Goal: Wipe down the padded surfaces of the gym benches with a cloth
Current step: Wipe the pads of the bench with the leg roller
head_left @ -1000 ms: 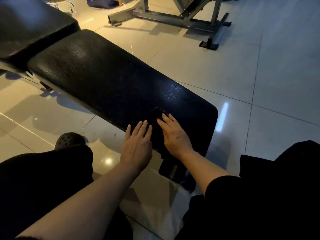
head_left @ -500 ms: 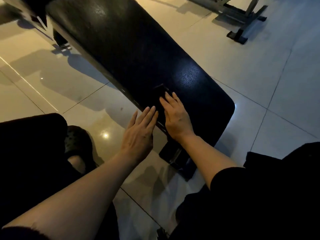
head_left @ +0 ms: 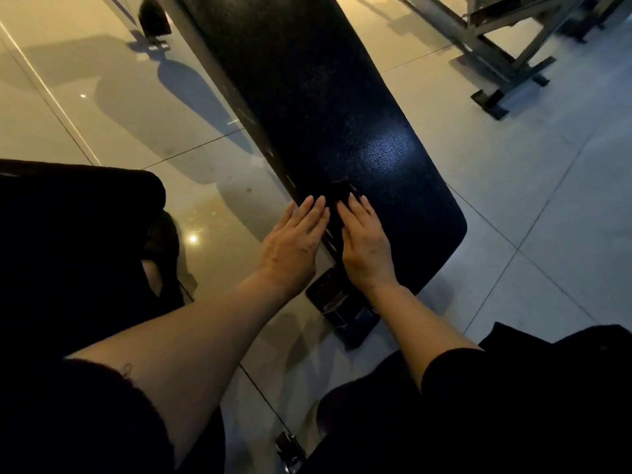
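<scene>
Cloth, a small dark folded piece of fabric (head_left: 340,193), is lying flat on the near end of the black textured padded bench (head_left: 328,107), pinned under the straight fingertips of the right hand (head_left: 364,244); the left hand (head_left: 292,248) is resting flat just beside it at the pad's edge, fingers together, gripping nothing; compared with a second ago both hands are sitting closer together and the bench is filling more of the view, suggesting the person is leaning in; most of the pad probably remains to wipe; pale glossy floor tiles (head_left: 547,206) surround it.
</scene>
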A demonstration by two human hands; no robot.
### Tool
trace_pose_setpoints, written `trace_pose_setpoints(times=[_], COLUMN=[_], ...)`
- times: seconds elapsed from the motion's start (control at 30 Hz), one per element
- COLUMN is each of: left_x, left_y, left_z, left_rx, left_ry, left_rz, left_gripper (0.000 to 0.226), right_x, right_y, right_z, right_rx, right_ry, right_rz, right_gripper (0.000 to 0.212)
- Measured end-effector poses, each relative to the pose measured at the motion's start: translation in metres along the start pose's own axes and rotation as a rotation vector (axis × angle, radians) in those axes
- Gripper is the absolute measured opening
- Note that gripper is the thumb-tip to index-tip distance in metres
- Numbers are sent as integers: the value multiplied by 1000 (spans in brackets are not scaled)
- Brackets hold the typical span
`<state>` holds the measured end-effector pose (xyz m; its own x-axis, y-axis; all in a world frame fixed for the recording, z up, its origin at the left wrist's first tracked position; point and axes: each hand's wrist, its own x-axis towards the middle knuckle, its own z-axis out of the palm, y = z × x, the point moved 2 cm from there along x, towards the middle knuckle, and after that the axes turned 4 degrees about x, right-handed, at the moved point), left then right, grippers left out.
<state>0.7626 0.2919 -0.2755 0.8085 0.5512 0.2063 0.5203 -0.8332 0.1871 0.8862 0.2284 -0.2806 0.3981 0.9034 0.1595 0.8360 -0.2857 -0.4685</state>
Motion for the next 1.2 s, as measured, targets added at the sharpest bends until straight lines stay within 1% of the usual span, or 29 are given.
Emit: trace_pose_setpoints(times=[0.1,0.23,0.3,0.33,0.37,0.43,0.5,0.53,0.57,0.6,0.67,0.7,0.73,0.77,0.8,0.87,0.93,1.0,1.03,1.1,1.17,1.2], left_x=[0,1,1,0,-1,0,3,7,11,15,23,26,29,32,35,41,44,48,49,52,56,58], left_y=[2,3,1,-1,-3,-9,-19,-24,-27,-31,-37,-40,-42,-45,-47,-56,-65,-73,-75,-78,-83,-85], left_z=[-1,-1,-1,0,0,-1,-4,-8,-11,-14,-18,-19,-20,-21,-22,-23,-25,-26,-27,-26,-25,-24], left_rx=[-5,-42,-61,-57,-51,-58,-85,-90,-92,-91,-83,-83,-84,-86,-92,-108,-124,-124,-125,-122,-128,-136], left_ry=[-10,-8,5,18,33,79,130,143,147,147,155,163,174,185,195,205,209,213,205,200,212,221], left_rz=[-11,-18,-11,-4,7,-4,-71,-93,-105,-113,-136,-147,-158,-166,-170,-183,-219,-244,-249,-263,-279,-285], left_gripper=[64,65,65,65,65,63,63,63,63,62,60,59,58,57,57,55,58,60,60,58,54,53], right_x=[-24,-61,-55,-46,-32,-2,20,26,30,30,31,34,40,48,58,79,99,110,111,108,110,115], right_y=[18,48,41,32,21,-4,-18,-17,-12,-5,3,2,-5,-15,-28,-53,-64,-55,-43,-25,-25,-32], right_z=[-5,-8,-5,-3,-1,1,3,3,3,4,4,7,10,13,17,22,20,12,8,2,5,9], right_rx=[-53,-48,-16,-1,15,51,48,31,7,-6,20,30,26,14,2,10,22,9,1,26,38,25], right_ry=[32,152,229,245,232,137,39,21,40,95,258,322,355,356,331,204,77,30,68,217,319,335], right_rz=[15,163,261,296,293,153,-23,-65,-70,-37,111,186,219,198,130,-51,-194,-234,-203,-56,91,117], right_gripper=[44,42,40,40,41,46,48,48,47,44,38,37,36,37,38,38,39,41,40,36,34,34])
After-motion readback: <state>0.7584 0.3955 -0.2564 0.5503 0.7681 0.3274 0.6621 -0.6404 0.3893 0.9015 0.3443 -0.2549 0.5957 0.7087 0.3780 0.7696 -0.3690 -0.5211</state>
